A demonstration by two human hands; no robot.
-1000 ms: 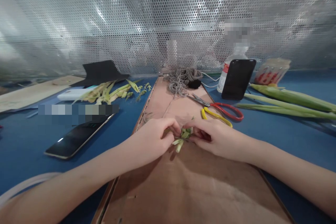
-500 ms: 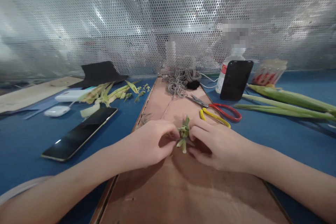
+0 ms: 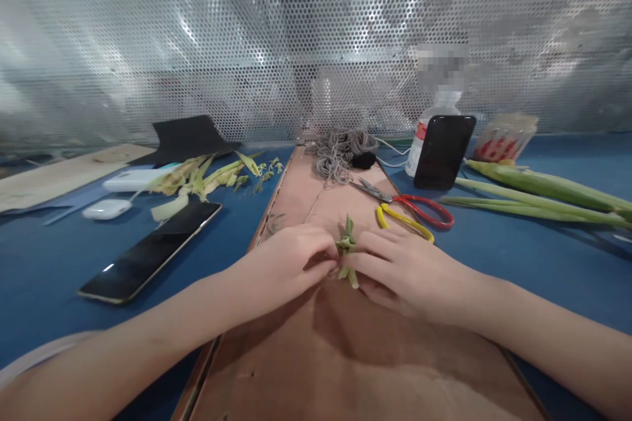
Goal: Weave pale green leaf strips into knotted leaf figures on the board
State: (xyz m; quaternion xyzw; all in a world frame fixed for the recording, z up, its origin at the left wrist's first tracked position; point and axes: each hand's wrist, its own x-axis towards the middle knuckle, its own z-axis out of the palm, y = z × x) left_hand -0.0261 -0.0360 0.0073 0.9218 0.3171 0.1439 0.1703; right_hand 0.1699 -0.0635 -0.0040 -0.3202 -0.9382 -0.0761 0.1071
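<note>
A small green knotted piece of leaf (image 3: 347, 245) stands between my two hands, above the brown wooden board (image 3: 306, 368). My left hand (image 3: 296, 262) pinches at its left side with thumb and fingertips together. From the right, my right hand (image 3: 402, 270) has its fingers closed on the piece, the index fingertip across its lower part. A green stub points down toward me below the fingers. Scissors (image 3: 390, 200) with one red and one yellow handle lie open just beyond my right hand.
Grey cord (image 3: 340, 151) is heaped at the board's far end. Right: an upright phone (image 3: 444, 151), bottle (image 3: 419, 145), jar (image 3: 504, 138) and long green leaves (image 3: 538, 187). Left: a flat phone (image 3: 153, 250), white case (image 3: 107, 209) and plant scraps (image 3: 197, 177).
My right hand's fingers have moved left and closed over the lower part of the green piece. The piece has tilted, its lower stub now pointing slightly right. My left fingers have drawn closer together.
</note>
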